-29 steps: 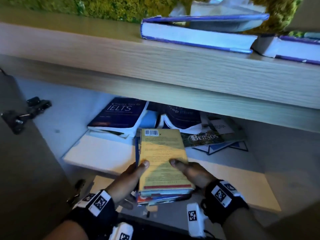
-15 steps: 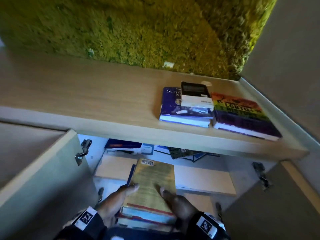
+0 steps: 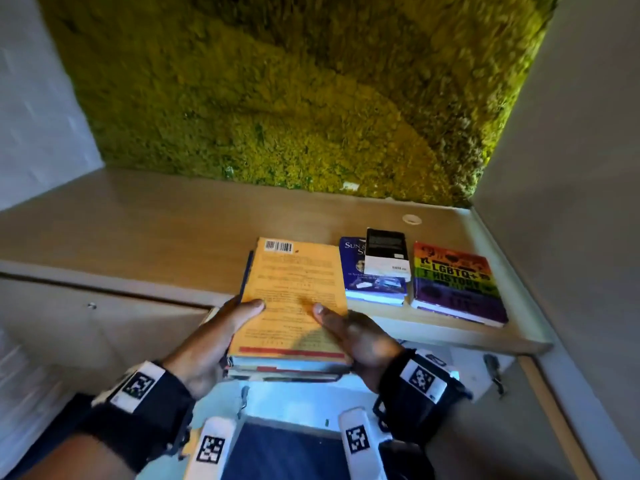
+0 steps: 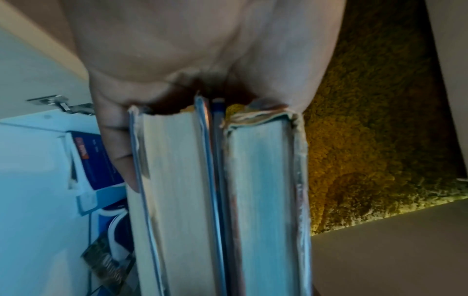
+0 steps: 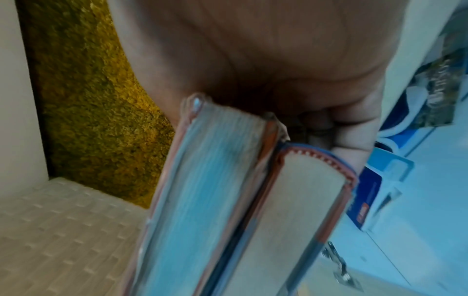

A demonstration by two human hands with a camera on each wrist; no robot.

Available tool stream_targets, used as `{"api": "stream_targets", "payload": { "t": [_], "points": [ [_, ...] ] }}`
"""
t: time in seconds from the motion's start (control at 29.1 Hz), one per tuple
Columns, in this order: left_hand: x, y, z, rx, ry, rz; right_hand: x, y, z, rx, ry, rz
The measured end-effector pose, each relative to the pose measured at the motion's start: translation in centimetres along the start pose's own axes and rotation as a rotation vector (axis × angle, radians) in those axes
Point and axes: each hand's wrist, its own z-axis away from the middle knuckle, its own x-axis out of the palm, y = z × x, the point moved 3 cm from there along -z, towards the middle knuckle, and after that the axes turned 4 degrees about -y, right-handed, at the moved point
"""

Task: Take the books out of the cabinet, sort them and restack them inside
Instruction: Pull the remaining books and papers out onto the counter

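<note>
Head view: I see my left hand [image 3: 211,336] and right hand [image 3: 360,341] gripping a stack of worn books topped by a yellow paperback [image 3: 294,299], over the pale wooden counter's [image 3: 138,237] front edge. Wrist views: fingers [image 4: 116,140] curl under the stack; thumbs on top.
</note>
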Motion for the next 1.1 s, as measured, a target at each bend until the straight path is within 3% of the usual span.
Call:
{"api": "stream_targets", "payload": {
  "t": [0.17, 0.31, 0.41, 0.58, 0.69, 0.76, 0.96, 1.03, 1.1],
  "points": [
    [-4.9, 5.8, -12.9, 0.069, 0.092, -0.063, -2.1, -3.9, -13.0, -0.110, 0.225, 0.137],
    [-8.5, 5.4, -23.7, 0.062, 0.093, -0.094, -4.7, -3.6, -21.8, -0.090, 0.338, 0.140],
    [-9.7, 3.9, -28.0, 0.057, 0.117, -0.200, -5.6, -2.1, -25.1, -0.032, 0.376, 0.176],
    [-11.8, 2.2, -28.4, 0.140, 0.120, -0.157, -6.0, -1.2, -24.0, -0.057, 0.314, 0.117],
    [-11.5, 0.3, -25.6, 0.291, 0.324, -0.063, -5.4, -1.1, -19.9, -0.101, 0.279, 0.087],
    [-10.5, -1.1, -23.4, 0.352, 0.369, -0.110, -4.7, 0.3, -17.2, -0.133, 0.236, 0.086],
    [-7.4, -9.1, -17.1, 0.553, 0.447, -0.025, -4.2, 9.6, -11.9, -0.155, 0.208, 0.263],
    [-5.9, -13.6, -16.8, 0.470, 0.335, -0.079, -4.3, 14.1, -12.4, -0.078, 0.139, 0.259],
    [-5.5, -19.3, -20.0, 0.241, 0.178, -0.120, -4.9, 19.4, -15.0, 0.025, 0.077, 0.275]
  ]
}}
